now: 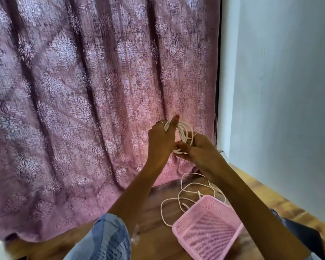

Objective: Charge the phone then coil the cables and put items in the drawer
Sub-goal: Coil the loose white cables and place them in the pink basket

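Note:
A white cable point(184, 133) is wound in several loops and held up in front of the curtain. My left hand point(162, 139) has the loops around its raised fingers. My right hand point(199, 149) pinches the bottom of the same coil, thumb against the strands. Another white cable point(178, 199) lies loose in wide loops on the wooden table point(154, 229) below my hands. An empty pink mesh basket point(206, 228) stands on the table at the lower right, partly under my right forearm. No phone or drawer shows.
A pink patterned curtain point(83, 109) hangs across the back and left, its hem resting on the table. A pale wall point(289, 91) rises on the right. A dark object point(304, 235) sits at the lower right edge.

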